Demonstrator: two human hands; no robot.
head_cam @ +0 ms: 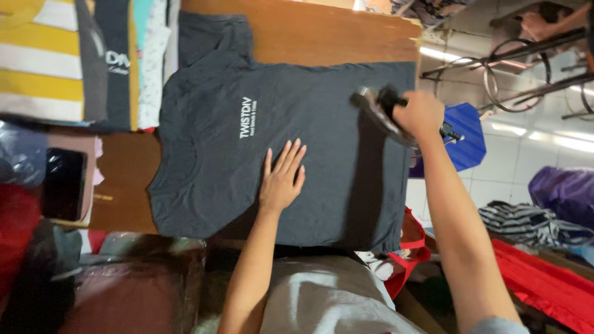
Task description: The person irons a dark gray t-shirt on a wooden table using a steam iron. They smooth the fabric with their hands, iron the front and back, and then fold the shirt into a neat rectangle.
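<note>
**Ironing a dark T-shirt on a wooden table**

At the far left: a stack of folded clothes (pixel 68 59), yellow-and-white stripes on the outside, dark and pale pieces beside them. Below that, a black phone (pixel 62 184) lying face up on a pinkish surface, with a red bundle (pixel 15 235) under it at the frame edge.

Next, the wooden table (pixel 309 31), brown and bare along its upper part and in a strip beside the phone. Spread flat across it, a dark grey T-shirt (pixel 216 179), one sleeve reaching toward the top, small white lettering on the chest, its hem hanging a little past the table's right edge.

On the middle of the shirt, the left hand (pixel 281 179): palm down, fingers straight and spread, grasping nothing, just pressing the cloth flat.

Further right, the right hand (pixel 421 114), clenched around the black handle of an iron (pixel 377 111), knuckles up. Iron resting near the shirt's hem, close to the table's right edge, well apart from the left hand. Soleplate side mostly hidden, somewhat blurred.

Beyond the table edge: a blue plastic piece (pixel 467 136) just behind the right hand, a white tiled floor (pixel 544 142), metal stool frames (pixel 520 74) at the upper right. Lower right: a purple bag (pixel 566 192), striped fabric (pixel 520 216), red cloth (pixel 544 281). Along the bottom, a grey garment (pixel 322 297) at the person's front.
</note>
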